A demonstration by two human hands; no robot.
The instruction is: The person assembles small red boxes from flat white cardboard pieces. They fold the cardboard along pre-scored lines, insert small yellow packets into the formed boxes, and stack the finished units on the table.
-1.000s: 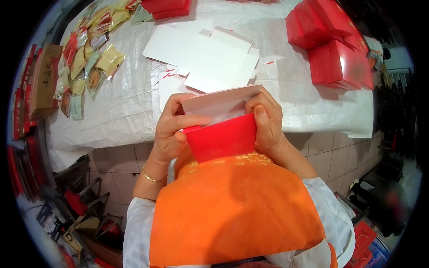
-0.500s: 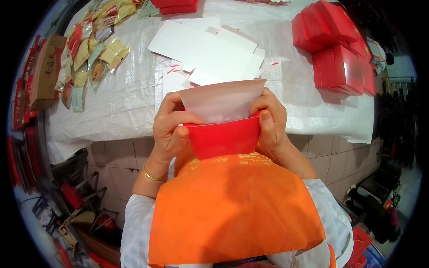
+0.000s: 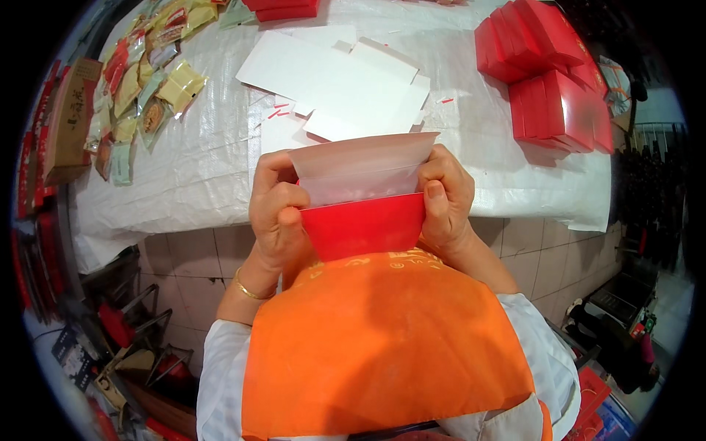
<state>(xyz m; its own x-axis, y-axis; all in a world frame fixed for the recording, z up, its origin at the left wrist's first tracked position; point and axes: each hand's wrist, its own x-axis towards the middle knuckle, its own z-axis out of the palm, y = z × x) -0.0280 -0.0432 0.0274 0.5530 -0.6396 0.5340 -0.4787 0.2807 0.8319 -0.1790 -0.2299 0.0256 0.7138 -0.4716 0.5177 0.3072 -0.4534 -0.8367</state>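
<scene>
Between my two hands I hold a red paperboard box (image 3: 364, 228) with a white inside, close in front of my orange apron. Its wide flap stands up at the far side, and its mouth faces up. My left hand (image 3: 279, 202) is closed on the box's left side, the thumb and bent fingers at the edge. On the right side, my right hand (image 3: 447, 195) grips the box the same way, with the thumb upright against the corner. Flat white cardboard blanks (image 3: 353, 88) lie on the table just beyond the box.
Folded red boxes (image 3: 544, 81) are stacked at the table's right. Packaged snacks in clear and yellow wrappers (image 3: 147, 95) are heaped on the left, beside a brown carton (image 3: 72, 121). More red boxes (image 3: 283, 9) sit at the far edge. A white sheet (image 3: 198, 162) covers the table.
The left fingers have drawn back from inside the box's mouth to its left edge and curled in. The right hand stays on its side. The view has shifted slightly.
</scene>
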